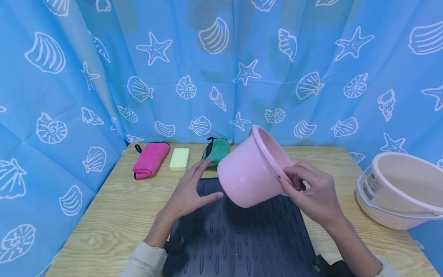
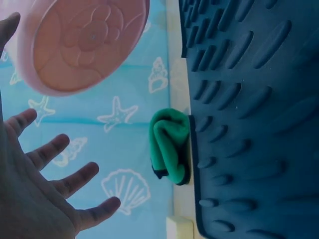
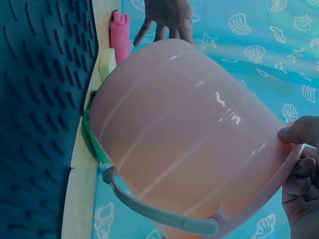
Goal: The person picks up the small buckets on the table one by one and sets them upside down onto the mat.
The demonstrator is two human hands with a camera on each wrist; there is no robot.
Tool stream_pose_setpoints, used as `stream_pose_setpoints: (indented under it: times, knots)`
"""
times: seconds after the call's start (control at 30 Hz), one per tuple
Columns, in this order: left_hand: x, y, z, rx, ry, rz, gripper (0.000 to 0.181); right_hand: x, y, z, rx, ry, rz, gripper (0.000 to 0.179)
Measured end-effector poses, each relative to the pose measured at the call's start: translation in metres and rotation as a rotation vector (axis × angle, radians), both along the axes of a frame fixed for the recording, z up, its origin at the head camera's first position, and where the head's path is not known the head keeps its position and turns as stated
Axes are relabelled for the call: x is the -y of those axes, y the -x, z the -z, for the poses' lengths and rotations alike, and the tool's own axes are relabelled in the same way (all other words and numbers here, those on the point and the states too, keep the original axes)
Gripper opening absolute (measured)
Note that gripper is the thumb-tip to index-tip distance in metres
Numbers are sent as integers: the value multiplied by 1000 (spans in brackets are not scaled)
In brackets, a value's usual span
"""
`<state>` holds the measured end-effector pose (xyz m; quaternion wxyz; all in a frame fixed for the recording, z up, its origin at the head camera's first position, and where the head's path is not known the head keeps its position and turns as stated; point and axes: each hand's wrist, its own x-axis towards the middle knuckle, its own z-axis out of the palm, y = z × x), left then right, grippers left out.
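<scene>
Starting leftmost in the head view, the pink cloth (image 1: 150, 159) lies folded on the table (image 1: 114, 215), at about ten o'clock from the mat (image 1: 238, 246), with the sponge (image 1: 179, 158) just beside it at three o'clock. Next comes the left hand (image 1: 188, 194), its fingers extended and spread, holding nothing; its thumb tip is near the base of the pink bucket (image 1: 245, 173), and the hand sits at about eight o'clock from that bucket. The green cloth (image 1: 219, 151) lies near twelve o'clock from the mat, partly behind the bucket. The bucket itself is held tilted above the mat, its mouth facing about two o'clock and its base about eight. The right hand (image 1: 313, 190) pinches its rim near five o'clock, thumb against the outer wall and fingers curled over the edge, so the body extends from the grip toward nine to ten o'clock. The right wrist view shows the bucket's grey handle (image 3: 159, 214) hanging from the rim. Furthest right, at three o'clock from the right hand and well apart, stands the cream bucket (image 1: 387, 206). A shell-patterned curtain (image 1: 194, 61) hangs at twelve o'clock.
</scene>
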<state>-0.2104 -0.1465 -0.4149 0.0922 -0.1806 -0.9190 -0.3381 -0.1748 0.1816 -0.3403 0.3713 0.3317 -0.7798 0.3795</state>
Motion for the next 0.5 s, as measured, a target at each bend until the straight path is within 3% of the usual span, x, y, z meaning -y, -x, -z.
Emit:
stream_pose_setpoints:
  times: [0.5]
  knots:
    - [-6, 1, 5, 75, -137, 25, 105, 17, 1, 11, 27, 69, -21, 29]
